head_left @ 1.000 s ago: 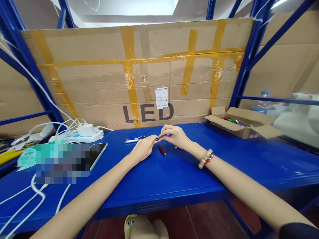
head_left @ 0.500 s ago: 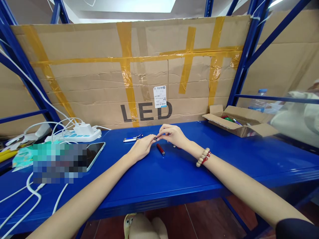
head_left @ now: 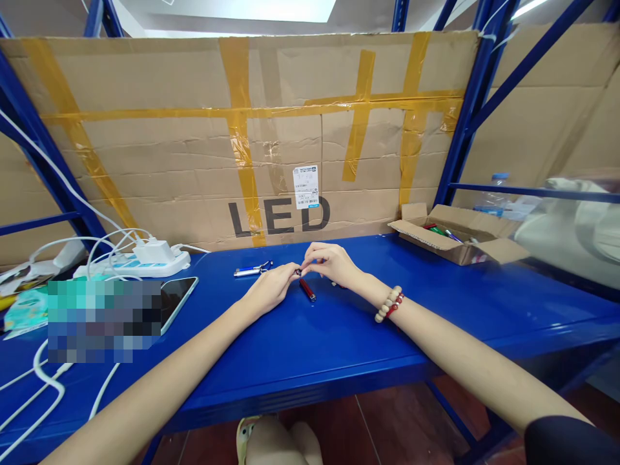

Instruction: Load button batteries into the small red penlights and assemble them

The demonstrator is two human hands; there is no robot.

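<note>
My left hand [head_left: 271, 289] and my right hand [head_left: 332, 265] meet at the middle of the blue shelf [head_left: 339, 336]. Both pinch a small dark round part [head_left: 299, 272] between their fingertips. A red tube-shaped piece [head_left: 307, 289] lies on the shelf just below the fingers. Another small red bit [head_left: 336, 283] peeks out under my right hand. A bead bracelet [head_left: 388, 304] is on my right wrist. A blue and silver pen-like item [head_left: 252, 270] lies to the left of my left hand.
A taped cardboard sheet marked LED [head_left: 271, 135] stands behind. An open carton [head_left: 455, 242] with coloured items sits at the right. At left are a phone [head_left: 175, 298], a white power strip [head_left: 140, 261] with cables, and a blurred patch. Blue rack posts [head_left: 460, 123] flank the shelf.
The view has drifted a little to the right, so everything sits slightly more left in the picture. My hands stay together on the small part, almost unmoved on the shelf.
</note>
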